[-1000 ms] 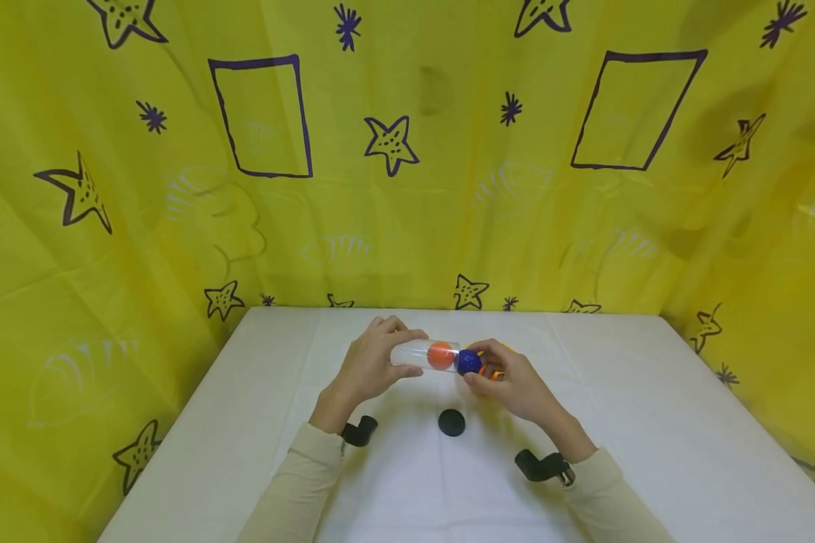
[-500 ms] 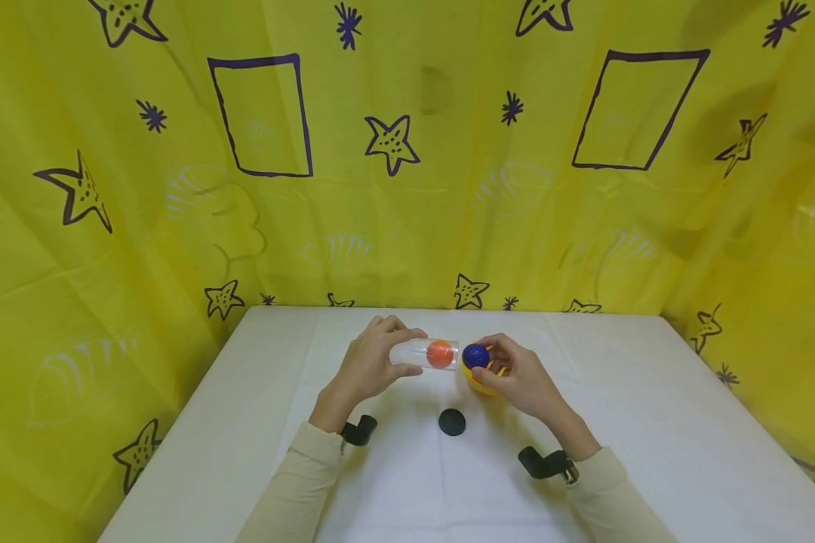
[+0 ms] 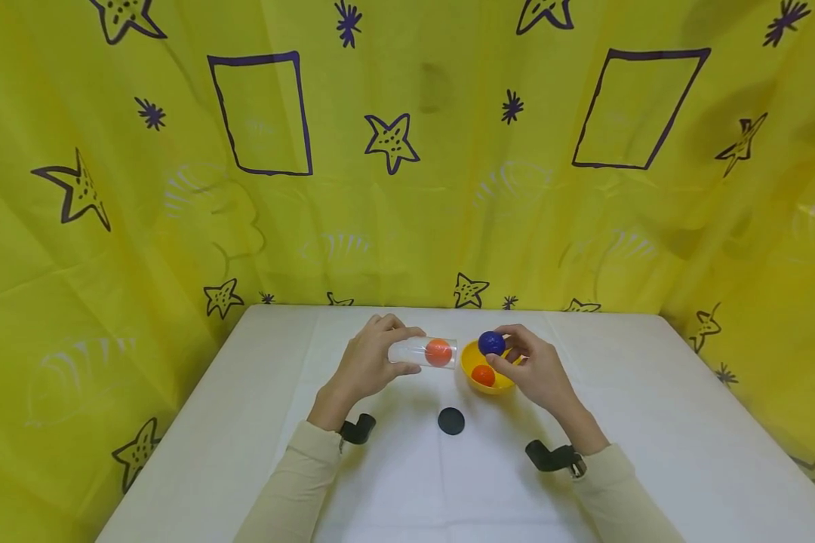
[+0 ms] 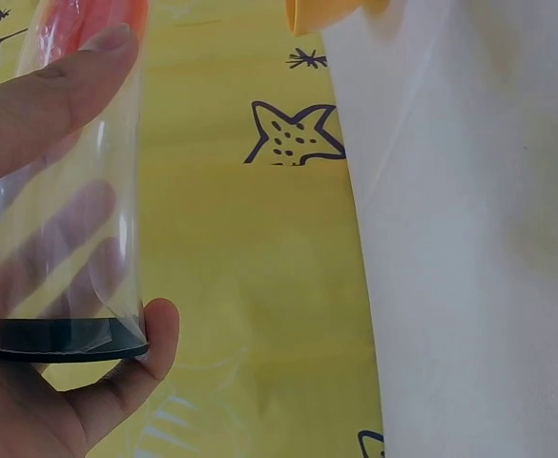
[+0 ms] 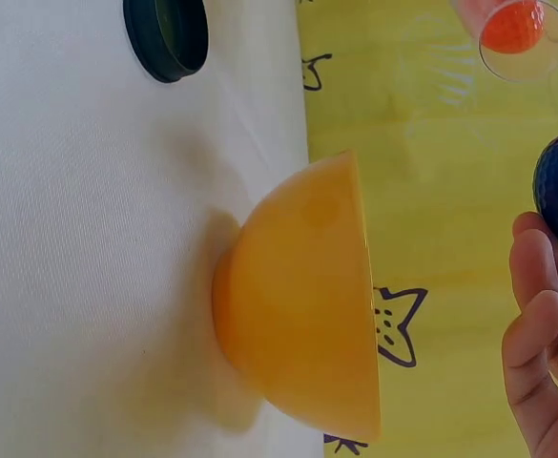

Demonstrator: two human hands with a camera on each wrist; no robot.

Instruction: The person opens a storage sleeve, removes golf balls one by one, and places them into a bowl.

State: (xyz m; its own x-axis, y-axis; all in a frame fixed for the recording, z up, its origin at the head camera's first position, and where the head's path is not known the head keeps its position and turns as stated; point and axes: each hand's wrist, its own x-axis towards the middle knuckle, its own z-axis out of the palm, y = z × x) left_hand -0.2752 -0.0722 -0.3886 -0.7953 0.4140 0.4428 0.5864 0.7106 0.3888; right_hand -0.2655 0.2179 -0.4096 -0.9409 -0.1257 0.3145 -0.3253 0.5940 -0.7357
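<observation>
My left hand (image 3: 370, 362) grips a clear plastic tube (image 4: 88, 229), held almost level with its mouth to the right. A dark cap (image 4: 69, 339) closes the tube's left end, and an orange ball (image 3: 438, 352) sits inside near the mouth. My right hand (image 3: 539, 369) pinches a dimpled dark blue ball (image 3: 491, 344) above a yellow bowl (image 5: 302, 305). Down in the bowl lies another orange ball (image 3: 484, 375). In the right wrist view the tube's round mouth (image 5: 525, 43) faces the blue ball across a gap.
A round black cap (image 3: 451, 421) lies on the white table (image 3: 394, 483) in front of the bowl. Behind the table hangs a yellow curtain (image 3: 407, 226) with drawn stars. Each wrist wears a black camera mount (image 3: 550, 456).
The blue ball has moved from the tube's mouth to the right, over the bowl, in my right hand. The bowl and its orange ball now show more. My left hand has barely moved.
</observation>
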